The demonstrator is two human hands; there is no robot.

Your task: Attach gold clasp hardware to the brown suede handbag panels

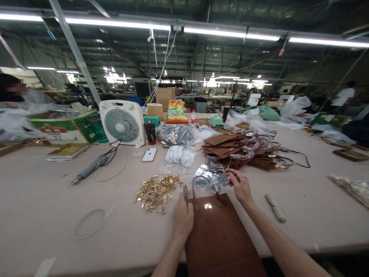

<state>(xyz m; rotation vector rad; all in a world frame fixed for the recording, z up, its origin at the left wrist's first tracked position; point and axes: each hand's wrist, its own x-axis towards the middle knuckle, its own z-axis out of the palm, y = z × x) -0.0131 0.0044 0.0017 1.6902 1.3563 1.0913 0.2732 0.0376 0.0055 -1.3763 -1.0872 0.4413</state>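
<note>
Brown tote bag [221, 234] is in front of the person, bottom end past the near edge of the surface [138, 246], handle [193, 187] up. L hand [182, 217] has its fingers closed on the bag's upper L corner, w/ an oval gold-tone clasp [185, 189] just above them. R hand [241, 188] is off the bag, thumb & index nearly together by a small gold-tone piece [226, 170] near the brown bag stack [221, 144]; can't tell if they're gripping it. Main risk, IMO: if L grip slackens, the bag could slip off the edge, pulled by its own overhang. Small piece could also drop & get lost among the shiny silvery bits [206, 175] below, esp. if only the tips hold it. Loose gold-tone fasteners [157, 190] sit close to L hand, so a careless L sweep might scatter them. Stack looks uneven, so an R knock or snagged handle could topple it. Bag face looks glossy/smooth; a dragged metal edge prob. scuffs it.
</note>
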